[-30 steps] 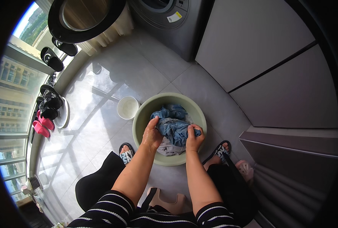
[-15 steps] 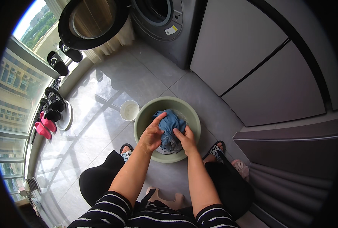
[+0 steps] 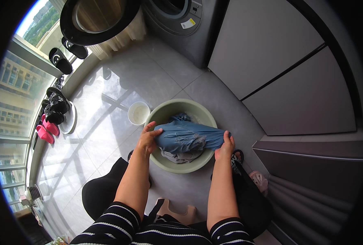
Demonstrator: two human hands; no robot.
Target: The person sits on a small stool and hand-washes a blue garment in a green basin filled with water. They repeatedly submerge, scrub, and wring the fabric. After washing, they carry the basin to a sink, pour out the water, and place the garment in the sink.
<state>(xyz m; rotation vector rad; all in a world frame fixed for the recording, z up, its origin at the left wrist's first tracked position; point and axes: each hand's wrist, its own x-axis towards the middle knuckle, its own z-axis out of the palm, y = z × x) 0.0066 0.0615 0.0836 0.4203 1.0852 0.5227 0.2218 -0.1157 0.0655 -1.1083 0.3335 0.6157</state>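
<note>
A blue wet garment (image 3: 181, 136) with a greyish patch is stretched sideways over a round pale green basin (image 3: 155, 113). My left hand (image 3: 147, 139) grips its left end, thumb along the cloth. At the other end, my right hand (image 3: 226, 145) pinches the fabric near the basin's right rim. Beneath the stretched cloth, a grey piece of cloth (image 3: 180, 158) lies in the basin, and more blue cloth shows at the far side, where some water is visible. Which kind of garment it is, I cannot tell.
A small white bowl (image 3: 139, 113) stands on the tiles left of the basin. A beige stool (image 3: 177, 211) is near my body. Slippers, including a pink pair (image 3: 45, 132), line the window side. A front-loading washing machine (image 3: 177, 30) has its round door (image 3: 99, 16) swung open.
My hands have moved apart, the right one to the right. The blue garment, bunched in the basin before, is now pulled out wide above it.
</note>
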